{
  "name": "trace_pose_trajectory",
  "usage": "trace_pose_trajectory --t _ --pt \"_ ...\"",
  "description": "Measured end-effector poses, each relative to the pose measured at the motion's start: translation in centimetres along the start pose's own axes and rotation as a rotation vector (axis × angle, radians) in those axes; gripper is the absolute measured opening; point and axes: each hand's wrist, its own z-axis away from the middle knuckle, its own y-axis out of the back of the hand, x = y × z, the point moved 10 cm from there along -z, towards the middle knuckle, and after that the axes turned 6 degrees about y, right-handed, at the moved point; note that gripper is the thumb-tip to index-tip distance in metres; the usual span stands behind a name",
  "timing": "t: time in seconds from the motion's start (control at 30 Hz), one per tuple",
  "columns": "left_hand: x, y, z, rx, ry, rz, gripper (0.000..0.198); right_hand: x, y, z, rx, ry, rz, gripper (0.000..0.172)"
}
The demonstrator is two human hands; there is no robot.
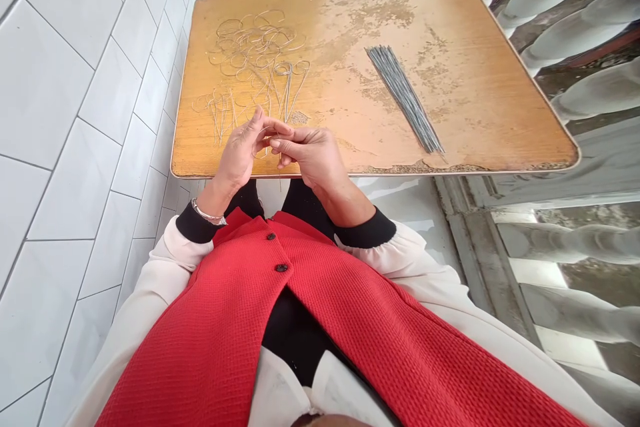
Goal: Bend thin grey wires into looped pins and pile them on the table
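Observation:
My left hand (pixel 241 150) and my right hand (pixel 319 159) meet above the near edge of the table. Between them is a thin wire (pixel 281 180), curved into a loop near the left fingers, its straight end hanging below the right fingertips. My right thumb and fingers pinch it. The left fingers curl around it with the thumb raised; their exact contact is partly hidden. Just beyond the hands lie looped wire pieces with straight stems (pixel 287 90) and a tangle of curled wire (pixel 255 40). Several smaller looped pieces (pixel 220 117) lie to the left.
On the right of the worn wooden table (pixel 345 73) rests a bundle of straight grey wires (pixel 405 100). A small heap of tiny bits (pixel 299 117) lies beyond my fingers. A white tiled wall (pixel 75 113) runs along the left, and a white balustrade (pixel 580 33) along the right.

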Motion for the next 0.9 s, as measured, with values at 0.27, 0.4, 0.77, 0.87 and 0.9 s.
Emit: trace_pose_trajectory --t 0.27,0.4,0.77,0.87,0.9 --pt "0.8 -0.7 0.8 -0.035 -0.05 -0.078 0.048 -0.7 0.0 0.2 0.027 0.051 0.061 0.017" --pt "1.1 -0.8 1.0 -0.015 -0.057 -0.061 0.043 -0.6 0.2 0.2 0.037 0.089 0.096 0.015" --pt "0.3 0.5 0.5 0.127 -0.132 0.022 0.049 -0.7 -0.6 0.6 0.025 0.072 0.066 0.023" --pt "-0.1 1.6 -0.1 0.169 -0.139 0.051 0.054 0.0 -1.1 1.3 -0.03 -0.006 0.002 0.031" --pt "-0.2 2.1 -0.3 0.193 -0.134 0.061 0.055 0.3 -1.2 1.6 -0.05 -0.036 -0.016 0.032"
